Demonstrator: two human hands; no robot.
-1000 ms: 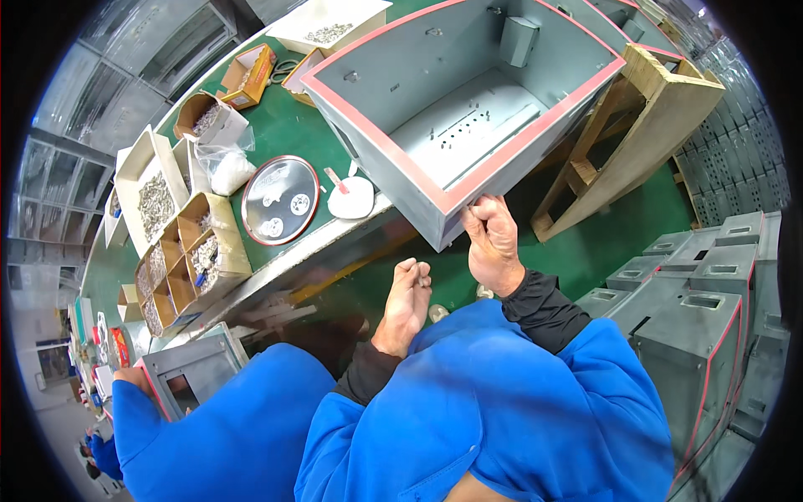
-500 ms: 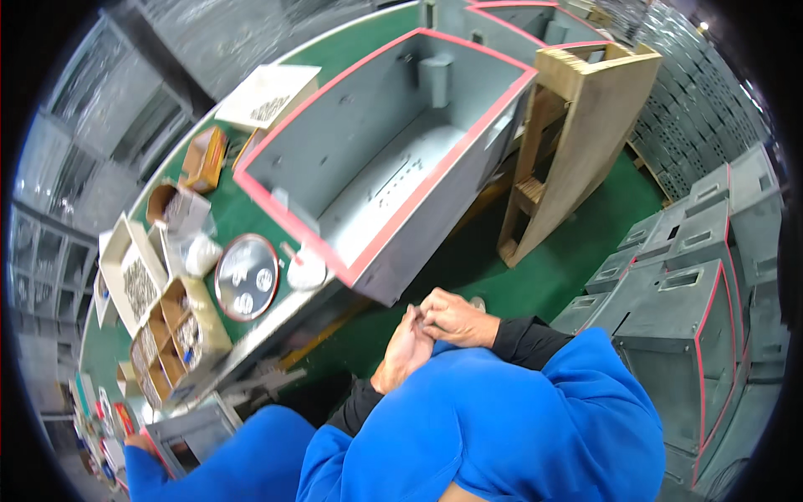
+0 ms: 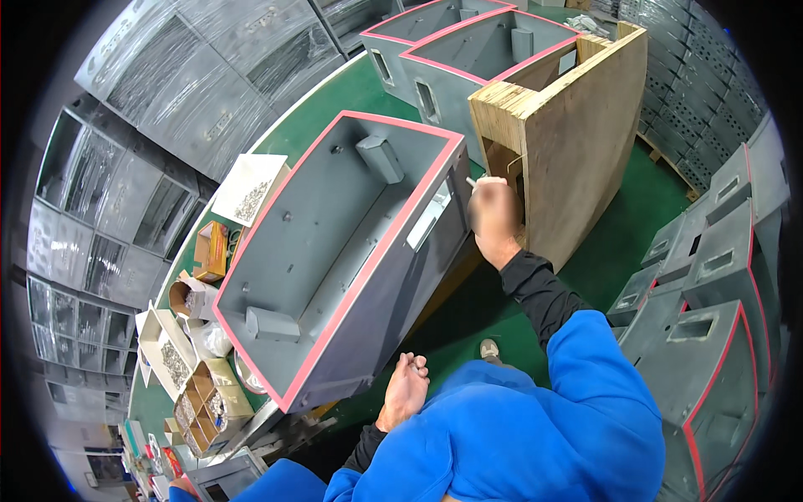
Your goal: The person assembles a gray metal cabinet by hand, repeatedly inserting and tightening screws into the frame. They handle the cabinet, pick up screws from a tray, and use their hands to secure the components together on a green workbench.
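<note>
My left hand (image 3: 405, 391) is in front of my body with its fingers curled closed. Whatever lies inside them is too small to make out. My right hand (image 3: 494, 216) is stretched forward, closed and partly blurred, beside the wooden stand (image 3: 577, 142). Something short and pale pokes out at its far side; I cannot tell its kind. Left of both hands, an open grey metal cabinet shell (image 3: 418, 280) with a pink-red rim lies on the green table (image 3: 314, 102). A rectangular cut-out shows in its side wall, near my right hand.
Divided cardboard box (image 3: 205, 410), white trays of small parts (image 3: 251, 188) and an orange carton (image 3: 211, 251) line the table's left. More grey shells (image 3: 493, 50) stand at the far end. Grey cabinets (image 3: 703, 335) are stacked at right. A co-worker's blue sleeve (image 3: 276, 481) shows lower left.
My hands, together before, are now apart: the right has reached forward to the wooden stand. The cabinet shell now covers most of the round dark disc and hides the white pot. My view has shifted.
</note>
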